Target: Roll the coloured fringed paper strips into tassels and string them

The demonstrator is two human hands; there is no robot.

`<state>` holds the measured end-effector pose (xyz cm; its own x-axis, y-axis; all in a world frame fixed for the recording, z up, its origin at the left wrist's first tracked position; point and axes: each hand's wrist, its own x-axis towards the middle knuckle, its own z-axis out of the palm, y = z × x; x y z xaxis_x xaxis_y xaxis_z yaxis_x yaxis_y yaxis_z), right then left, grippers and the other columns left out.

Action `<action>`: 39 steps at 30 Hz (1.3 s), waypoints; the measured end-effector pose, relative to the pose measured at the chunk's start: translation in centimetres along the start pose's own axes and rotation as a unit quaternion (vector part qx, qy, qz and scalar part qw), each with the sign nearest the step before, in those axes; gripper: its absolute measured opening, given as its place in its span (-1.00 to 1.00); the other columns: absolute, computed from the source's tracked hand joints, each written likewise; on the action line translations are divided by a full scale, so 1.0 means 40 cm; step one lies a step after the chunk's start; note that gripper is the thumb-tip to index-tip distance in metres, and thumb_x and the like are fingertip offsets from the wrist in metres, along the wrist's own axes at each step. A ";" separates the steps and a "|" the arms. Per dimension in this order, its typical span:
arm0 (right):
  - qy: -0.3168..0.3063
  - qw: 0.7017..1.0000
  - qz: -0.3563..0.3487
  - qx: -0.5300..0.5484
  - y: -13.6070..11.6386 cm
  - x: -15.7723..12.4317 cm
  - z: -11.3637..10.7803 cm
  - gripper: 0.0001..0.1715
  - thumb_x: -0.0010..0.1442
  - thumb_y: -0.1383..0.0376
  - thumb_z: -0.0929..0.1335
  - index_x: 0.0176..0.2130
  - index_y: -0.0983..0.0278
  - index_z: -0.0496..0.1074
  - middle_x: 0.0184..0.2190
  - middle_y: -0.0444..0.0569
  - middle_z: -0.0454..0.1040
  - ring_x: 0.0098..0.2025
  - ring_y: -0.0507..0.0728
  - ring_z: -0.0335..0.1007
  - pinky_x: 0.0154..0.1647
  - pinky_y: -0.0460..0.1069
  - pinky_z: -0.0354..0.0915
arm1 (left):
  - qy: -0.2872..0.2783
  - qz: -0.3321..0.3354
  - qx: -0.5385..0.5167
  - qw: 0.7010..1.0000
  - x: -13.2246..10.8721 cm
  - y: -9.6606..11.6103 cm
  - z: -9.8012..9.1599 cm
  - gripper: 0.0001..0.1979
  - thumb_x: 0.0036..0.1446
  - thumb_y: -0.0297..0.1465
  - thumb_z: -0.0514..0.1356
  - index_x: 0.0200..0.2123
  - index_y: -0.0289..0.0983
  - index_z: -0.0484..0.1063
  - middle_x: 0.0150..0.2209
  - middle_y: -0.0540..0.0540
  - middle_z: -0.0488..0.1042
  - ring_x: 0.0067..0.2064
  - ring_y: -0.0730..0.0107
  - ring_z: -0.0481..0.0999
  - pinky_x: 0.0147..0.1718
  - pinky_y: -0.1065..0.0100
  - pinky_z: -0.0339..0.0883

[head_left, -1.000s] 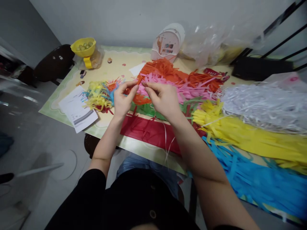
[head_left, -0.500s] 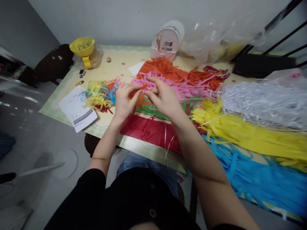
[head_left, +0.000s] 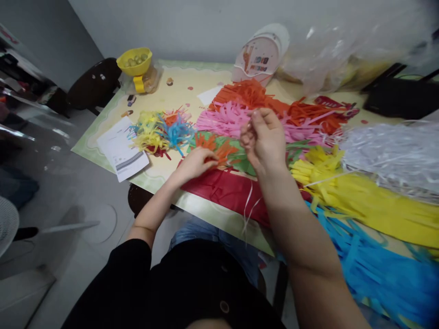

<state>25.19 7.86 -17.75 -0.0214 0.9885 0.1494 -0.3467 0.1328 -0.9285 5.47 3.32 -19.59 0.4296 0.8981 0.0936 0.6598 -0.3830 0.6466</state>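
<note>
My left hand (head_left: pixel 199 163) is low over the table, its curled fingers at the near edge of an orange paper tassel (head_left: pixel 219 148); whether they grip it is hidden. The tassel lies on green fringed paper (head_left: pixel 245 165). My right hand (head_left: pixel 265 137) is raised over pink fringed paper (head_left: pixel 222 119), fingers bent in and pressed together; anything inside is too small to make out. Dark red paper (head_left: pixel 224 188) lies nearest me, with thin white strings (head_left: pixel 247 201) across it. Finished-looking tassels in yellow and blue (head_left: pixel 154 132) lie in a pile left of my left hand.
Orange paper (head_left: pixel 254 96), yellow paper (head_left: pixel 370 196), blue paper (head_left: pixel 380 260) and white strips (head_left: pixel 394 151) cover the right side. A white sheet (head_left: pixel 125 151) lies at left, a yellow bowl (head_left: pixel 135 61) behind it. A pink fan-like object (head_left: pixel 255 59) stands near the wall.
My hands have parted. The left has come down and toward me, while the right has moved to the right, away from the orange piece. The orange tassel now lies spread on the green paper.
</note>
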 end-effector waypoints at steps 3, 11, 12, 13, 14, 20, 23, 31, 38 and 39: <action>-0.030 0.999 0.005 0.019 -0.006 -0.009 -0.007 -0.47 0.11 -0.13 0.54 -0.26 0.11 0.31 -0.61 -0.32 0.10 -0.65 -0.05 -0.04 -0.66 -0.09 -0.11 | -0.031 -0.027 -0.044 0.998 0.003 -0.080 -0.064 -0.79 0.30 -0.32 0.25 -0.13 -0.28 0.66 -0.05 -0.17 0.69 -0.04 0.22 0.63 0.03 0.23 0.44; -0.078 0.997 0.008 -0.018 -0.035 -0.043 0.021 -0.39 0.03 -0.21 0.55 -0.30 0.12 0.30 -0.66 -0.35 0.01 -0.67 -0.06 -0.15 -0.66 -0.08 -0.12 | 0.186 -0.123 0.230 0.947 0.117 -0.347 -0.322 -0.87 0.25 -0.52 0.22 -0.31 -0.28 0.57 -0.13 -0.23 0.63 -0.04 0.12 0.41 0.18 -0.03 0.21; -0.082 0.996 0.012 -0.019 -0.039 -0.048 0.020 -0.40 0.04 -0.20 0.55 -0.30 0.13 0.31 -0.66 -0.35 0.02 -0.67 -0.06 -0.14 -0.65 -0.08 -0.12 | 0.192 -0.136 0.234 0.943 0.107 -0.358 -0.345 -0.88 0.24 -0.52 0.23 -0.33 -0.29 0.56 -0.18 -0.22 0.62 -0.09 0.15 0.40 0.15 0.00 0.24; -0.084 0.996 0.017 -0.017 -0.043 -0.052 0.017 -0.41 0.04 -0.18 0.56 -0.30 0.13 0.31 -0.67 -0.35 0.03 -0.67 -0.07 -0.14 -0.65 -0.09 -0.12 | 0.191 -0.144 0.233 0.943 0.087 -0.361 -0.360 -0.89 0.23 -0.52 0.24 -0.34 -0.29 0.56 -0.24 -0.19 0.61 -0.15 0.20 0.40 0.09 0.06 0.28; -0.085 0.996 0.023 -0.013 -0.047 -0.057 0.015 -0.41 0.03 -0.16 0.57 -0.30 0.14 0.32 -0.67 -0.35 0.05 -0.67 -0.07 -0.13 -0.65 -0.09 -0.13 | 0.171 -0.147 0.227 0.948 0.059 -0.356 -0.366 -0.89 0.21 -0.53 0.25 -0.34 -0.29 0.57 -0.29 -0.15 0.61 -0.21 0.24 0.41 0.02 0.13 0.31; -0.106 0.994 0.041 0.004 -0.051 -0.075 0.035 -0.41 0.01 -0.14 0.60 -0.31 0.18 0.37 -0.70 -0.35 0.09 -0.68 -0.09 -0.10 -0.65 -0.12 -0.12 | -0.143 -0.106 0.287 0.941 -0.111 -0.272 -0.239 -0.75 0.24 -0.48 0.17 -0.15 -0.23 0.67 -0.17 -0.15 0.67 -0.20 0.24 0.56 -0.24 0.32 0.28; -0.104 0.994 0.043 0.005 -0.041 -0.079 0.056 -0.37 -0.05 -0.18 0.61 -0.33 0.19 0.39 -0.70 -0.34 0.12 -0.68 -0.09 -0.08 -0.66 -0.13 -0.14 | -0.112 -0.094 0.357 0.922 -0.125 -0.254 -0.197 -0.68 0.32 -0.46 0.08 -0.10 -0.32 0.66 -0.08 -0.30 0.64 -0.04 0.12 0.57 -0.11 0.26 0.30; -0.105 0.993 0.048 -0.022 -0.020 -0.076 0.064 -0.31 -0.12 -0.25 0.60 -0.35 0.17 0.37 -0.71 -0.35 0.09 -0.69 -0.08 -0.09 -0.67 -0.12 -0.12 | -0.105 -0.068 0.383 0.915 -0.055 -0.215 -0.205 -0.67 0.31 -0.43 0.11 -0.06 -0.25 0.68 -0.15 -0.27 0.62 -0.08 0.04 0.56 -0.16 0.17 0.26; -0.126 0.990 0.030 -0.062 -0.031 -0.078 0.057 -0.33 -0.05 -0.27 0.56 -0.36 0.19 0.41 -0.69 -0.32 0.15 -0.68 -0.08 -0.05 -0.66 -0.11 -0.10 | 0.005 -0.038 0.301 0.953 0.055 -0.226 -0.164 -0.83 0.24 -0.46 0.23 -0.31 -0.31 0.66 -0.05 -0.38 0.57 0.10 -0.06 0.47 0.07 -0.01 0.24; -0.123 0.989 0.017 -0.084 -0.032 -0.077 0.052 -0.36 -0.01 -0.26 0.55 -0.36 0.19 0.43 -0.68 -0.31 0.16 -0.68 -0.07 -0.04 -0.66 -0.10 -0.10 | 0.071 -0.036 0.239 0.968 0.069 -0.221 -0.171 -0.89 0.21 -0.43 0.29 -0.31 -0.29 0.65 -0.03 -0.34 0.59 0.11 -0.03 0.49 0.10 0.00 0.27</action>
<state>23.73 4.52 -16.31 -0.2645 0.9483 0.1755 -0.1823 0.1295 -0.9747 -3.39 10.65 -19.87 0.3052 0.9339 0.1862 0.9093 -0.3439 0.2344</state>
